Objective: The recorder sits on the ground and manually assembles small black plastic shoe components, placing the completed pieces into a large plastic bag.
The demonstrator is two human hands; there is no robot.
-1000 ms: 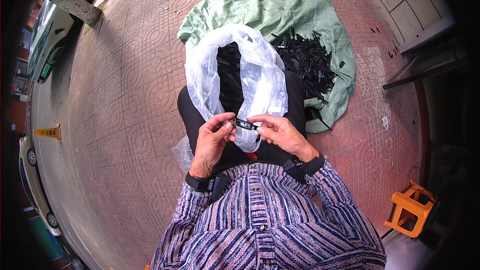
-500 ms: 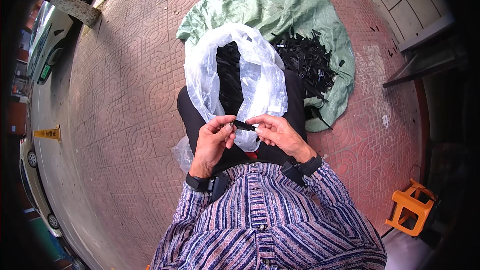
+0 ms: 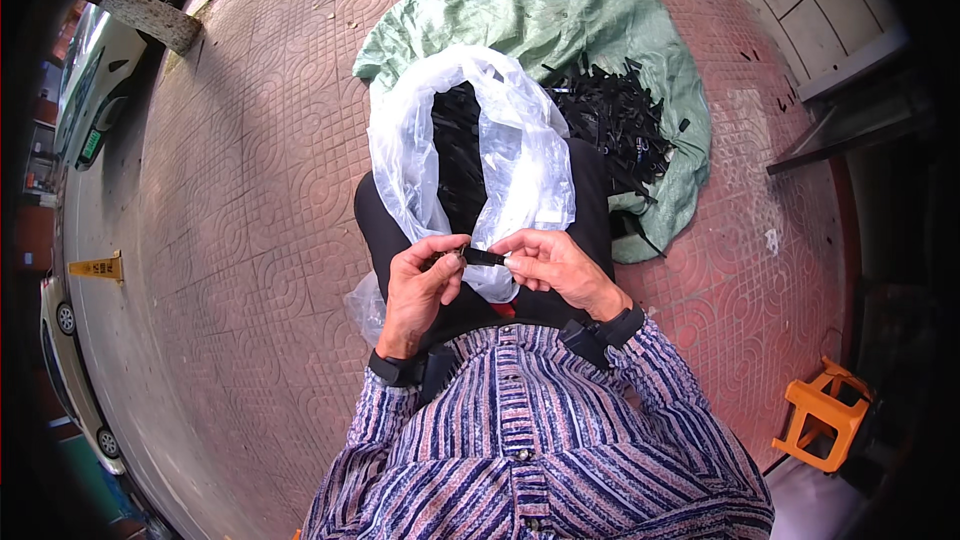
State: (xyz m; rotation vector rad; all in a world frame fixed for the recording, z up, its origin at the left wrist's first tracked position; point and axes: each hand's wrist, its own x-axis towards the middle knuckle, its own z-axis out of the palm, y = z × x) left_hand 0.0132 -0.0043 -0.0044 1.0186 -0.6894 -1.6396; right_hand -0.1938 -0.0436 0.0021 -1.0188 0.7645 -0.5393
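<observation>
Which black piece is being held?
The black piece between left hand and right hand; most others lie in the plastic bag or on the green sheet.

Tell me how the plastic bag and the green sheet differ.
The plastic bag is whitish and see-through; the green sheet looks opaque.
The plastic bag sits open-mouthed between the person's legs; the green sheet lies spread on the paving.
Both are crumpled and hold black pieces.

Orange stool [image 3: 824,424]: well right of the hands [image 3: 422,285] and behind them. Yellow sign [image 3: 96,268]: far left, roughly level with the hands. White car [image 3: 117,45]: left, ahead of the hands. Patterned paving [image 3: 250,190]: below, both sides.
</observation>
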